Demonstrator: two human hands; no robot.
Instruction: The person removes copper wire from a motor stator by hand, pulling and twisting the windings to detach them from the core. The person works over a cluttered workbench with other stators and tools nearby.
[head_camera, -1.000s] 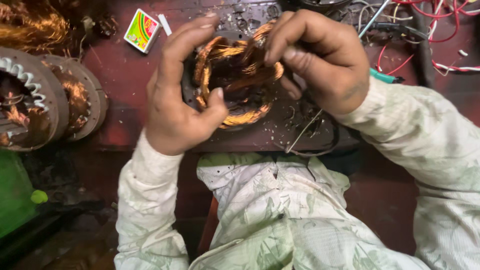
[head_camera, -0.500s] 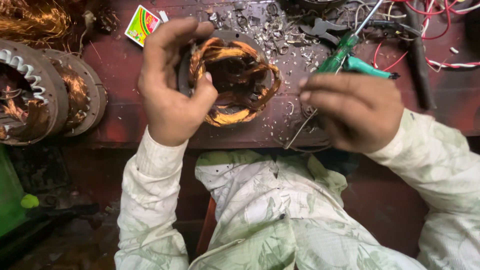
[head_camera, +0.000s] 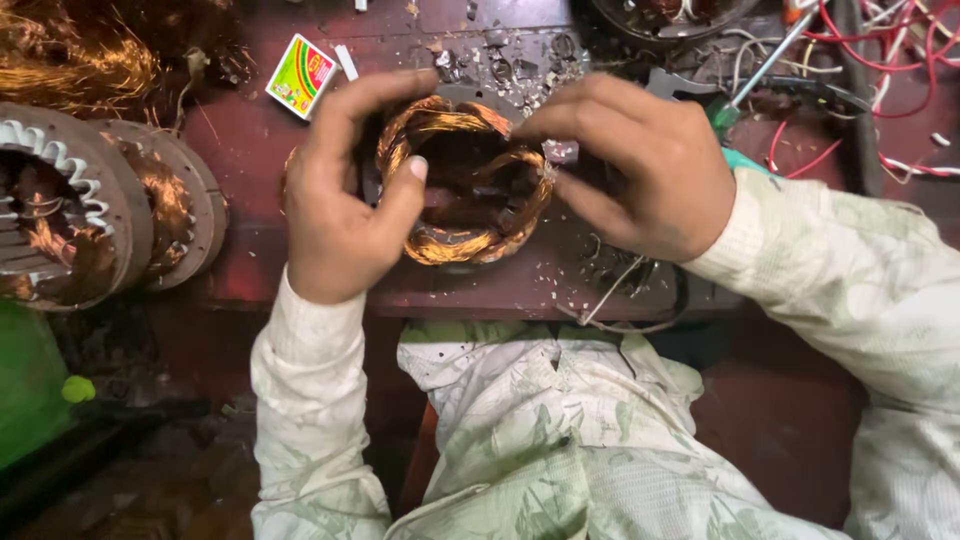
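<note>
Two wound stators (head_camera: 95, 215) lie at the bench's (head_camera: 250, 270) left edge, a small colourful box (head_camera: 301, 74) just beyond the left hand (head_camera: 335, 215). That hand grips the copper coil (head_camera: 465, 180) at bench centre, thumb inside the ring, fingers (head_camera: 385, 90) curled over its outer left side. The right hand (head_camera: 640, 170) touches the coil's right rim, fingertips pressed together pinching the winding; red wires (head_camera: 880, 60) lie far right.
</note>
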